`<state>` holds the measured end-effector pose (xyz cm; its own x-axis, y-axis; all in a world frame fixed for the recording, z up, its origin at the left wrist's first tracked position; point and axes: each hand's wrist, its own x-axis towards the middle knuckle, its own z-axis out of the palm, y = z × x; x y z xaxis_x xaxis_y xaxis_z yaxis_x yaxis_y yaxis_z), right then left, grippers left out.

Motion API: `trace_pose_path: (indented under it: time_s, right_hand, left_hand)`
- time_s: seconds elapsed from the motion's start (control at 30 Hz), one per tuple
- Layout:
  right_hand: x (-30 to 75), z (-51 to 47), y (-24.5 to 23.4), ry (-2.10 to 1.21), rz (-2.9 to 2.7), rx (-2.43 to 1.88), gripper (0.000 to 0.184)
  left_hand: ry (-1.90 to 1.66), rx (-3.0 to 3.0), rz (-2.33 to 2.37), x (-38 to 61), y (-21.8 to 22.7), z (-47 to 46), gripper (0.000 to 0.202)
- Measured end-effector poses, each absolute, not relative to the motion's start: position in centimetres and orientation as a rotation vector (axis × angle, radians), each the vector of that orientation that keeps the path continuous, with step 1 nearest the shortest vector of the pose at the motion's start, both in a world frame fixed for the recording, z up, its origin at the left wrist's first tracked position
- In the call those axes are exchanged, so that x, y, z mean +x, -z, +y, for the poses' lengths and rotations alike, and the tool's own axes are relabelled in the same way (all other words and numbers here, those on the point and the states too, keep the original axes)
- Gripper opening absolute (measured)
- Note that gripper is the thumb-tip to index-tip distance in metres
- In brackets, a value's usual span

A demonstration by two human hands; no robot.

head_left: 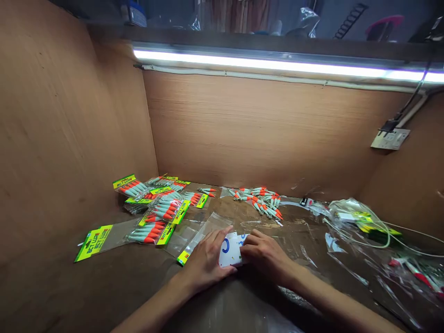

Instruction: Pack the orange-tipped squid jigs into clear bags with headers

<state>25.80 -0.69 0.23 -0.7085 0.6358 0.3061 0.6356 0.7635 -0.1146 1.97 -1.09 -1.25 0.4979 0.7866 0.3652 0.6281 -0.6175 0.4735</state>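
My left hand point(211, 254) is closed around the left side of a small white piece with blue writing point(227, 249), thumb along its lower edge. Whether it is a box or folded card I cannot tell. The fingers of my right hand point(262, 252) are bent and pressed on its right side, covering part of the blue marks. Just beyond my left hand lies a clear plastic bag point(211, 226) with a yellow-green header point(183, 257). Behind the hands is a loose pile of white and orange fishing lures point(258, 199).
Packed lures point(166, 206) with yellow-green headers are heaped at left, near a flat bag with a header point(93, 243). To the right are plastic wrappers point(350, 210), a white cord point(367, 245) and plastic scraps. Wooden walls point(243, 129) enclose the table; a lit tube point(260, 62) hangs above.
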Motion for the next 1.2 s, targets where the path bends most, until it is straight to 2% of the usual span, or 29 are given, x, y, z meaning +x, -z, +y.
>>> trace_pose_path:
  time_s: [0.07, 0.2, 0.3, 0.47, 0.6, 0.67, 0.77, 1.03, 1.2]
  right_hand:
    - [26.9, 0.0, -1.2, -0.191, -2.647, -0.879, 0.015]
    - [27.3, 5.0, -4.1, -0.584, -2.414, -0.994, 0.028]
    - [23.4, 10.9, -5.0, -0.543, -2.301, -1.252, 0.030]
    - [14.2, 19.1, -3.0, -0.519, -2.295, -1.400, 0.020]
    - [10.8, 22.5, -0.9, -0.576, -2.220, -1.472, 0.032]
    - [10.9, 23.4, -0.3, -0.624, -2.142, -1.466, 0.030]
    - [13.0, 23.7, 0.0, -0.747, -2.015, -1.396, 0.026]
    - [23.6, 16.3, -0.1, -1.072, -1.660, -1.256, 0.053]
    - [28.7, 9.7, 0.0, -1.391, -1.353, -1.201, 0.053]
  left_hand:
    - [-0.796, 2.482, 1.200, 1.9, 1.2, -1.0, 0.097]
    - [-0.746, 2.504, 1.221, 1.9, 1.2, -0.9, 0.093]
    - [-0.732, 2.511, 1.205, 1.8, 1.0, -1.0, 0.095]
    - [-0.698, 2.555, 1.212, 1.7, 0.7, -1.1, 0.101]
    - [-0.671, 2.545, 1.248, 1.8, 0.8, -1.1, 0.106]
    - [-0.665, 2.535, 1.258, 1.8, 0.8, -1.1, 0.107]
    - [-0.672, 2.512, 1.264, 1.7, 0.9, -1.1, 0.106]
    - [-0.672, 2.523, 1.176, 1.5, 1.0, -1.1, 0.101]
    - [-0.707, 2.520, 1.102, 1.8, 0.7, -1.2, 0.097]
